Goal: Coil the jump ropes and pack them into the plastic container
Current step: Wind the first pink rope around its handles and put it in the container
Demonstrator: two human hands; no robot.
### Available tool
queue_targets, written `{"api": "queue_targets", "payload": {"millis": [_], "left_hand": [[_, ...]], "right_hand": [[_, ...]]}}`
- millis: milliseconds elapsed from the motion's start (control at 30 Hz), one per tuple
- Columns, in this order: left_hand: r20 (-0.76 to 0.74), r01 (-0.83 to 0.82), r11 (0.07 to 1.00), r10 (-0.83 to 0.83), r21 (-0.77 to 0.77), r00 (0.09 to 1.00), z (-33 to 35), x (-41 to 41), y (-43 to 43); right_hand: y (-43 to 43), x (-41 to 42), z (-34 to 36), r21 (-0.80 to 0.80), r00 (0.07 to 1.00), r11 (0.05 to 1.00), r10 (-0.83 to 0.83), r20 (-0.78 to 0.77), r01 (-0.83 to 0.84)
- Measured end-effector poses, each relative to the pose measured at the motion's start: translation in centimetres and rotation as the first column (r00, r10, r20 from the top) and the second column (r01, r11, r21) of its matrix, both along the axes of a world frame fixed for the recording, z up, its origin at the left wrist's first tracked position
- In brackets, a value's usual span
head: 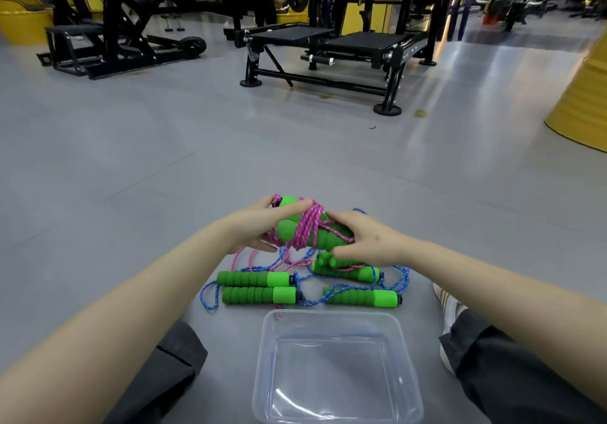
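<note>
While hand-held — ribbed foam handles, braided pink cord

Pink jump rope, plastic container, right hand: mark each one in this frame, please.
Pink jump rope [307,226], head view, on the windings round the held handles.
Plastic container [331,374], head view, on its bare bottom.
Right hand [368,239], head view, on the back of the hand.

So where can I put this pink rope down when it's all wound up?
The clear plastic container is empty, so it fits there. The grey floor beyond your left hand and right hand, up to the black gym machine, is bare too. Between hands and container it's crowded with green-handled blue jump ropes.
</note>
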State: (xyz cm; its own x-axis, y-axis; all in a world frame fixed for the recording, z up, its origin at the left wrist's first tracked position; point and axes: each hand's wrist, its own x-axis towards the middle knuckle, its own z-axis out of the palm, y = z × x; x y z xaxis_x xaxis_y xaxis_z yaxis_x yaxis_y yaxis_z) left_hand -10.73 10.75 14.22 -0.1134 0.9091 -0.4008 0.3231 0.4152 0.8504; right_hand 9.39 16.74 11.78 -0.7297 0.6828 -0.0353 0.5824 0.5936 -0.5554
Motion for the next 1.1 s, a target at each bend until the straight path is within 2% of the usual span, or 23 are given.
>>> {"api": "queue_targets", "payload": {"millis": [33,200,267,333,367,400,433,467,500,567,633,700,800,867,933,1000,1100], "left_hand": [[0.0,0.002,1.0,-0.002,-0.001,1.0,-0.8,0.2,-0.1],[0.228,0.07,0.989,-0.039,-0.13,0.973,-4.2,0.0,-1.7],[0.282,0.066,0.979,-0.01,-0.191,0.959,-5.6,0.6,-2.6],[0.216,0.065,0.962,-0.007,-0.263,0.976,-7.3,1.6,-3.4],[0.066,0.097,0.956,-0.082,-0.278,0.994,-8.2,1.9,-3.8],[-0.171,0.173,0.946,-0.225,-0.275,0.959,-9.0,2.1,-4.2],[-0.423,0.255,0.933,-0.345,-0.256,0.838,-9.7,2.2,-4.6],[-0.619,0.34,0.916,-0.394,-0.211,0.679,-10.3,2.4,-5.1],[-0.726,0.417,0.895,-0.39,-0.156,0.566,-10.6,2.7,-5.6],[-0.814,0.565,0.82,-0.384,-0.084,0.436,-10.9,3.1,-6.4],[-0.865,0.707,0.686,-0.449,-0.173,0.224,-11.6,3.6,-6.6],[-0.865,0.734,0.612,-0.497,-0.294,0.068,-12.9,4.4,-6.4],[-0.86,0.725,0.595,-0.511,-0.348,0.007,-14.2,5.5,-6.0],[-0.855,0.725,0.579,-0.519,-0.373,-0.025,-14.9,5.9,-6.1],[-0.853,0.714,0.575,-0.519,-0.399,-0.059,-15.6,6.0,-6.4],[-0.859,0.684,0.613,-0.511,-0.396,-0.039,-16.5,6.1,-7.1],[-0.861,0.646,0.663,-0.508,-0.378,0.017,-18.6,6.4,-8.2]], "right_hand": [[-0.2,0.3,-0.9,0.022,0.999,0.999,0.039,0.024,-0.039],[-2.1,2.6,-5.5,0.189,0.976,0.969,0.127,0.177,-0.16],[-3.2,3.0,-7.3,0.171,0.963,0.968,0.14,0.228,-0.182],[-4.3,3.6,-9.0,0.124,0.952,0.972,0.163,0.257,-0.2],[-4.7,4.0,-9.9,0.112,0.947,0.969,0.184,0.263,-0.219],[-5.1,4.5,-10.6,0.114,0.939,0.962,0.21,0.273,-0.249],[-5.5,4.9,-11.2,0.123,0.925,0.95,0.243,0.292,-0.288],[-5.9,5.2,-11.7,0.119,0.909,0.939,0.272,0.316,-0.322],[-6.2,5.5,-12.2,0.104,0.898,0.935,0.29,0.33,-0.34],[-6.7,5.6,-13.3,0.072,0.882,0.929,0.317,0.348,-0.362],[-6.8,5.1,-14.3,0.073,0.871,0.929,0.31,0.381,-0.363],[-6.9,4.5,-15.3,0.041,0.87,0.947,0.274,0.41,-0.318],[-7.1,4.2,-16.6,0.067,0.858,0.954,0.23,0.46,-0.292],[-7.3,4.5,-17.7,0.245,0.843,0.899,0.204,0.498,-0.362],[-7.4,4.5,-18.0,0.436,0.834,0.813,0.106,0.541,-0.386],[-7.2,4.9,-18.2,0.536,0.856,0.745,0.09,0.508,-0.396],[-7.3,5.6,-19.1,0.576,0.86,0.726,0.042,0.509,-0.376]]}}
